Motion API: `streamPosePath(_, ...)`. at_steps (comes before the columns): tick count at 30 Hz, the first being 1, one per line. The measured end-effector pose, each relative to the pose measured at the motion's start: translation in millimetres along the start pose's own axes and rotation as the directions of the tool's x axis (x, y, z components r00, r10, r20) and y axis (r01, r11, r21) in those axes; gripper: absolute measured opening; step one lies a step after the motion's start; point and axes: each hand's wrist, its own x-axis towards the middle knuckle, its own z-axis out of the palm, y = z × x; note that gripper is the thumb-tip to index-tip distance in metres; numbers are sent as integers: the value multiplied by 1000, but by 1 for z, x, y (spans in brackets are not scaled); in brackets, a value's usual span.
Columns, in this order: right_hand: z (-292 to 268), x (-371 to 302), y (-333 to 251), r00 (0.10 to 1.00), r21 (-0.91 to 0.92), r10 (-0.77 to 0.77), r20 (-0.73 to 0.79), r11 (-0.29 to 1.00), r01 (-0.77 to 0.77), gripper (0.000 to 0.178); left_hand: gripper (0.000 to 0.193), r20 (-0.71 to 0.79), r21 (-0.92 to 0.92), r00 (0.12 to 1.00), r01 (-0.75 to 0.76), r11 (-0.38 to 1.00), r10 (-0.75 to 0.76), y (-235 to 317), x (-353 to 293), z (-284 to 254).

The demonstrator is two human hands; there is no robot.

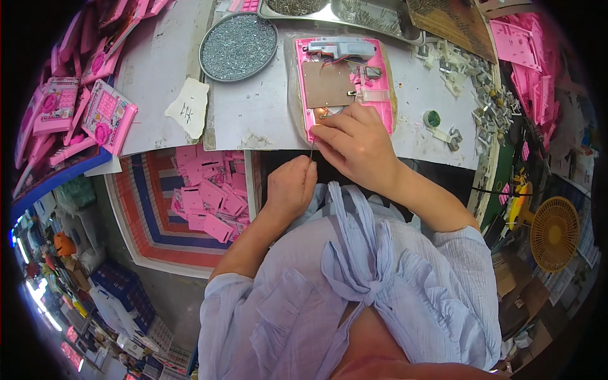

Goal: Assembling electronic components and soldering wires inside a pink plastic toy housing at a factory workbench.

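Note:
A pink plastic toy casing [386, 101] lies open-side up at the front of the table, with a brown board [326, 85], a grey-white mechanism [342, 48] and thin wires inside it. My right hand [361, 142] reaches over its lower edge, fingers curled and pinched together near the lower left corner; what they grip is hidden. Just below the table edge, my left hand [290, 183] is closed in a fist. From its top a thin dark rod [311, 151] points up toward the right fingertips; its kind is too small to tell.
A round tray of screws [239, 47] and a metal tray [373, 18] stand behind. Loose small metal and plastic parts [494, 107] lie right, near a small green-topped roll [432, 118]. Pink casings [111, 117] pile up left; more fill a striped bag [152, 209] below. An orange fan [555, 233] stands right.

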Motion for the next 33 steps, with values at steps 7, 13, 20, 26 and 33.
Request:
streamPosePath(7, 0, 0, 0, 1000, -12, -7, 13, 1000, 7, 32, 16, 89, 92, 996, 4, 996, -12, -1, -8, 15)
streamPosePath(13, 9, -4, -1, 999, -107, 29, 14, 994, -27, 29, 16, 227, 94, 973, -74, 993, 51, 4, 9, -6)
streamPosePath(20, -5, -9, 0, 999, -77, 10, 35, 997, -7, 28, 23, -102, -24, 940, -330, 944, 326, 5, 64, -37)
streamPosePath(26, -58, -36, 44, 990, -65, 92, -105, 993, -99, 24, 21, 61, -72, 915, -394, 916, 398, -10, 76, -43)
streamPosePath(33, -56, -44, 49, 987, 28, 133, -89, 991, -131, 21, 20, 207, -42, 834, -514, 856, 511, -10, 95, -57)
